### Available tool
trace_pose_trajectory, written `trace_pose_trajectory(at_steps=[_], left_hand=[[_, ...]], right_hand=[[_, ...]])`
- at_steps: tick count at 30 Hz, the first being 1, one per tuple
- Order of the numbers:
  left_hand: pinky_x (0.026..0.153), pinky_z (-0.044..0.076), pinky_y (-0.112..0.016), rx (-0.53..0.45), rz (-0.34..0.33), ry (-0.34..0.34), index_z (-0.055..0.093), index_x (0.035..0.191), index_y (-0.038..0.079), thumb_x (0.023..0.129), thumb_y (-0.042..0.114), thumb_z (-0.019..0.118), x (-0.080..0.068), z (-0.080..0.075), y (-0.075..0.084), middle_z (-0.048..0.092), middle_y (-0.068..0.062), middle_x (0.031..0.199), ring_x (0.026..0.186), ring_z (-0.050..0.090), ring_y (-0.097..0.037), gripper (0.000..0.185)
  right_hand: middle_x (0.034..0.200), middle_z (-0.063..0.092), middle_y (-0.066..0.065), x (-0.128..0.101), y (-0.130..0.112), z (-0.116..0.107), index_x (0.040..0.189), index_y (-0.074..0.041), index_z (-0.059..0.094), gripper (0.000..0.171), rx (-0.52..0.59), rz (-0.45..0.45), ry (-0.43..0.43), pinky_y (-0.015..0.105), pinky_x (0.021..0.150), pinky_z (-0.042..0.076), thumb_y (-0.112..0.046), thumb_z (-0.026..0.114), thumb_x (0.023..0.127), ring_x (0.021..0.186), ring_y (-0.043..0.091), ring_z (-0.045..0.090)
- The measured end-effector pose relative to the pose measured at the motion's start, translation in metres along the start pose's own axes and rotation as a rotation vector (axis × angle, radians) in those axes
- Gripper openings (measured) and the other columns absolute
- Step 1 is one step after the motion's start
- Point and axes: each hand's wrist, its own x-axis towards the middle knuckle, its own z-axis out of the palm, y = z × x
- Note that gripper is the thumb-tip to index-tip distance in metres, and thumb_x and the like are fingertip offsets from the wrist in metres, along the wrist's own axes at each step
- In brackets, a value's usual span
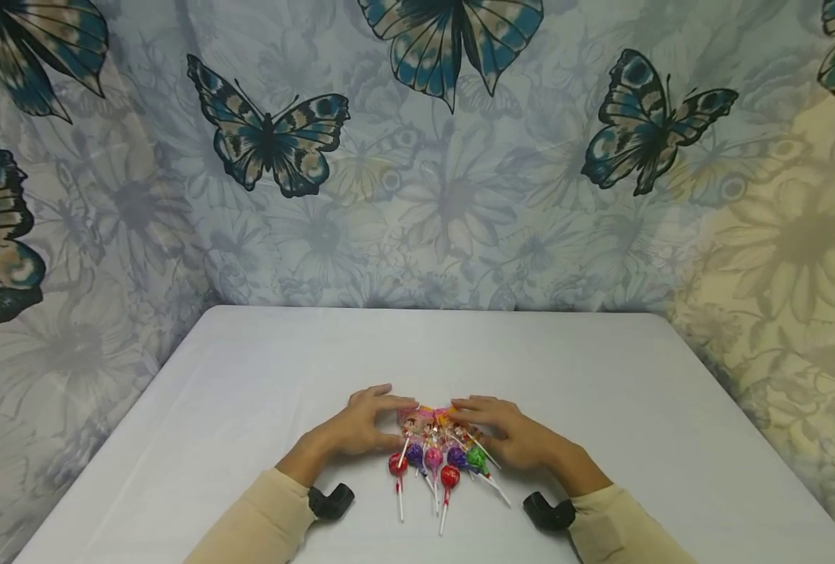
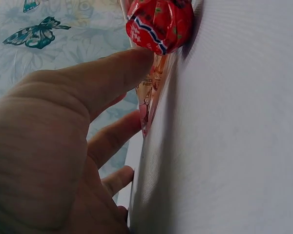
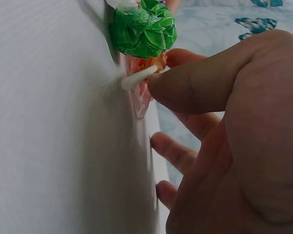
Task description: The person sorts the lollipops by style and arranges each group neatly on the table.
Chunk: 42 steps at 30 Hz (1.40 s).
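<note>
While both hands rest at the near middle of the white table [image 1: 248, 376], a small printed plastic packet [image 1: 433, 424] is held between them, the left hand [image 1: 358, 427] on its left edge and the right hand [image 1: 509, 435] on its right. The fingers of each hand are gently curved and slightly spread over the packet's edges, and the thumbs are pressed against its near side; a firm pinch cannot be confirmed. Lollipops lie fanned just in front of the packet, a red lollipop [image 2: 159, 24] by the left thumb and a green lollipop [image 3: 143, 29] by the right. By judgement, the packet is best handled with light, even pressure from both sides, so the thin crinkly film is not crushed. The wrappers are glossy and twisted, the heads round, the sticks white and thin.
</note>
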Motion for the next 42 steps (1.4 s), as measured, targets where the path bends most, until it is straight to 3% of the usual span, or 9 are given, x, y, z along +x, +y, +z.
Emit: trace_pose_trajectory(at_steps=[10, 19, 31, 42], left_hand=[[0.105, 0.013, -0.06, 0.001, 0.009, 0.021, 0.06, 0.133, 0.025, 0.077, 0.039, 0.079, 0.0, 0.006, 0.0, 0.055, 0.006, 0.134, 0.137, 0.025, -0.03, 0.061], [0.104, 0.014, -0.057, 0.044, 0.044, 0.046, 0.06, 0.133, 0.021, 0.076, 0.034, 0.08, 0.003, 0.01, 0.003, 0.058, 0.002, 0.13, 0.134, 0.031, -0.028, 0.061], [0.105, 0.013, -0.055, 0.089, 0.037, 0.049, 0.058, 0.135, 0.016, 0.075, 0.035, 0.081, 0.006, 0.014, 0.008, 0.054, 0.0, 0.131, 0.129, 0.035, -0.025, 0.068], [0.102, 0.017, -0.057, 0.105, 0.116, 0.065, 0.068, 0.122, 0.016, 0.079, 0.024, 0.074, 0.008, 0.013, 0.009, 0.058, 0.005, 0.126, 0.123, 0.041, -0.021, 0.044]], right_hand=[[0.146, 0.043, 0.007, -0.001, -0.003, 0.003, 0.139, -0.021, 0.055, 0.057, 0.005, 0.005, 0.002, 0.067, 0.102, 0.018, -0.005, 0.064, 0.085, 0.135, 0.04, 0.031], [0.143, 0.047, 0.005, 0.0, -0.002, 0.005, 0.137, -0.022, 0.057, 0.054, -0.013, 0.028, 0.004, 0.067, 0.101, 0.018, -0.009, 0.065, 0.086, 0.134, 0.039, 0.033], [0.143, 0.048, 0.004, 0.0, -0.005, 0.003, 0.138, -0.023, 0.056, 0.055, -0.028, 0.039, 0.0, 0.067, 0.101, 0.018, -0.008, 0.066, 0.086, 0.134, 0.038, 0.033], [0.142, 0.049, 0.005, 0.0, -0.005, 0.002, 0.136, -0.022, 0.058, 0.052, -0.017, 0.024, 0.019, 0.067, 0.1, 0.019, -0.01, 0.066, 0.087, 0.133, 0.04, 0.034]])
